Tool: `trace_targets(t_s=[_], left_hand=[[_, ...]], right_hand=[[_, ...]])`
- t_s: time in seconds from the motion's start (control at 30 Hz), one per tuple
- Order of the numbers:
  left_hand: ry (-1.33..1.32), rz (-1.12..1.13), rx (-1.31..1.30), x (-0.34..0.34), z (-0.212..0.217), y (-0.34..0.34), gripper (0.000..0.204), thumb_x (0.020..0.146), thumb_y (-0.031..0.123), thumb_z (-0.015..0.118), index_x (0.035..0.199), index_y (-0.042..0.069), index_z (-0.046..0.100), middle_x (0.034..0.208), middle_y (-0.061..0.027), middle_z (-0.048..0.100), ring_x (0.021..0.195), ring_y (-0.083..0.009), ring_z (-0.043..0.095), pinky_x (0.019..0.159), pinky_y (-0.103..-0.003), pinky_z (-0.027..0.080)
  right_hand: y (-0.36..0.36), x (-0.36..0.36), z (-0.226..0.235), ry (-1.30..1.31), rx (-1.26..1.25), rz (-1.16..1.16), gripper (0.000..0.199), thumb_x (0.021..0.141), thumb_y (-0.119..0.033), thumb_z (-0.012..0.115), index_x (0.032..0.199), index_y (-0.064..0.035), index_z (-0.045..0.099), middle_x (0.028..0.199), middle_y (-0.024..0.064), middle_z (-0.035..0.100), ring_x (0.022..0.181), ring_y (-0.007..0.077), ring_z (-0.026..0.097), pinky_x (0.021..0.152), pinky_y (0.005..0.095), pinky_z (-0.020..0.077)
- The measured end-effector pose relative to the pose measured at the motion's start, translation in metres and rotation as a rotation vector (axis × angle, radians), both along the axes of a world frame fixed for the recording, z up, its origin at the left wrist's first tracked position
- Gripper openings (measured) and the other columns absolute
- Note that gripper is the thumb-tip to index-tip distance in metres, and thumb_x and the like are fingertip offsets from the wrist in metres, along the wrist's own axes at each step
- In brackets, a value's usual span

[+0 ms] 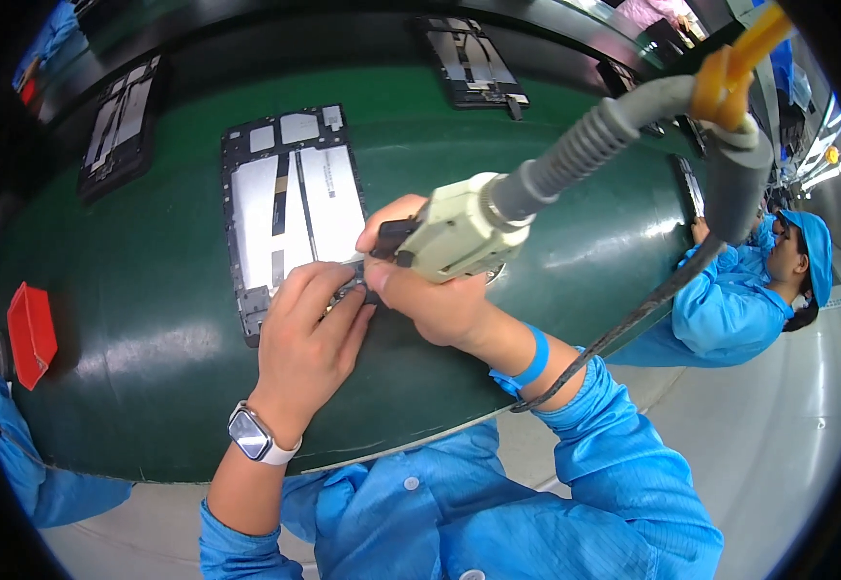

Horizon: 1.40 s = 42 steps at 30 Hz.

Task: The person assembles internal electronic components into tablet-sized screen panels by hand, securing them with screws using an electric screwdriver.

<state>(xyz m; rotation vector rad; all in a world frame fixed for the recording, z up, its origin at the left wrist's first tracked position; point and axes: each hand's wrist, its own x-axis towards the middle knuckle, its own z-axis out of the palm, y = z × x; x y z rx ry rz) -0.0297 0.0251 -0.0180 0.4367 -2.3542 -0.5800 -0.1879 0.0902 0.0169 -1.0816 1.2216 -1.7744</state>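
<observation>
An opened tablet (328, 193) lies on the green table, its black frame holding pale silver panels and dark ribbon cables. My left hand (309, 324) is closed at its lower end, the bent fingers pinching down on a small circuit board (343, 287) mostly hidden under them. Against those fingertips, my right hand (435, 304) is wrapped round a cream electric screwdriver (464, 232) with a black lever. The screwdriver's tip is hidden behind the hands. A grey ribbed sleeve (575, 155) leads from its back end up to a yellow hanger.
More opened tablets lie at the far left (121, 126) and far middle (473, 63) of the green table (179, 280). A red tray (31, 333) stands at the left. A dark cable (633, 314) crosses over my right forearm. A co-worker in blue (739, 300) sits at the right.
</observation>
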Motion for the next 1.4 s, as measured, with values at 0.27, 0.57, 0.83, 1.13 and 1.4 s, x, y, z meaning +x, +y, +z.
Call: trace_targets(t_s=[0.27,0.57,0.83,1.13,1.4], left_hand=[[-0.004,0.005,-0.035,-0.002,-0.001,0.001,0.022,0.077,0.003,0.079,0.097,-0.002,0.072,0.108,-0.0135,0.067,0.103,-0.0329,0.065,0.083,-0.042,0.055],[-0.001,0.000,-0.021,-0.006,0.001,-0.001,0.023,0.076,0.002,0.081,0.096,-0.003,0.072,0.107,-0.0149,0.068,0.101,-0.0342,0.066,0.083,-0.042,0.056],[-0.022,0.005,-0.004,-0.005,-0.003,-0.001,0.025,0.076,-0.002,0.080,0.099,-0.003,0.071,0.112,-0.0152,0.067,0.103,-0.0360,0.065,0.088,-0.043,0.054],[-0.032,-0.006,-0.017,-0.001,0.000,-0.002,0.023,0.076,0.001,0.081,0.098,-0.003,0.073,0.113,-0.0154,0.068,0.105,-0.0361,0.065,0.087,-0.043,0.055],[-0.178,0.160,-0.078,0.034,0.011,-0.008,0.046,0.072,0.013,0.089,0.112,0.002,0.070,0.139,-0.0170,0.061,0.136,-0.0424,0.050,0.111,-0.052,0.040]], right_hand=[[-0.005,-0.012,0.005,0.283,-0.126,0.059,0.029,0.084,0.001,0.072,0.112,-0.0011,0.063,0.093,0.0035,0.066,0.082,0.0099,0.063,0.073,0.0270,0.0535],[0.000,-0.099,0.005,0.032,-0.082,-0.342,0.030,0.084,-0.001,0.061,0.113,0.0067,0.062,0.069,0.0058,0.059,0.054,0.0127,0.052,0.055,0.0301,0.0463],[-0.012,-0.103,-0.009,0.007,-0.062,-0.339,0.026,0.081,-0.003,0.065,0.104,0.0072,0.064,0.068,0.0051,0.059,0.053,0.0124,0.054,0.053,0.0300,0.0460],[-0.015,-0.101,-0.011,0.015,-0.031,-0.340,0.024,0.080,-0.003,0.064,0.102,0.0063,0.063,0.067,0.0048,0.057,0.052,0.0124,0.053,0.054,0.0300,0.0465],[-0.015,-0.101,-0.007,0.060,-0.034,-0.355,0.023,0.079,-0.002,0.064,0.101,0.0061,0.064,0.067,0.0049,0.058,0.052,0.0124,0.053,0.053,0.0299,0.0467]])
